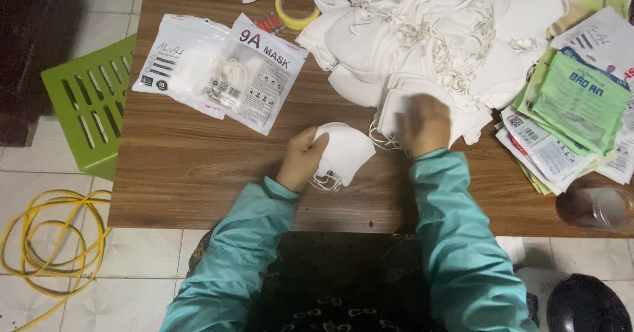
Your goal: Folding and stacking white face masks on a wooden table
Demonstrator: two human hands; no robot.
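two flat white mask packets (221, 71) table left | green-and-white packet stack (571, 117) table right

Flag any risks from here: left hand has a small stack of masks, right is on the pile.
1. The left hand grips the white face masks by one edge only; ear loops dangle below and the stack could fan apart or drop.
2. The right hand rests on the mask pile, where tangled loops may drag extras along.
3. The clear plastic cup sits at the table edge and is easily knocked off.
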